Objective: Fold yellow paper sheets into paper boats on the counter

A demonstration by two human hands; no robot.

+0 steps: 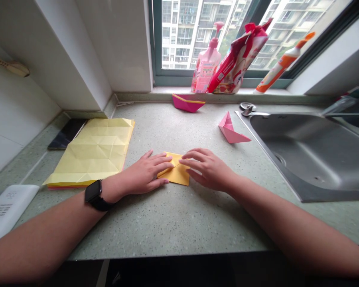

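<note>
Your left hand [148, 171], fingers spread, lies on the small folded yellow paper [179, 174] at the frame's centre, likely to hold it flat, while your right hand [208, 169], fingers loosely parted, reaches over its right side, seemingly to steady it.

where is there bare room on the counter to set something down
Bare counter shows between the yellow sheets and the light pink paper boat, and again between the forearms. It is crowded at the folded yellow paper, with the left hand and right hand over it, and along the windowsill.
</note>
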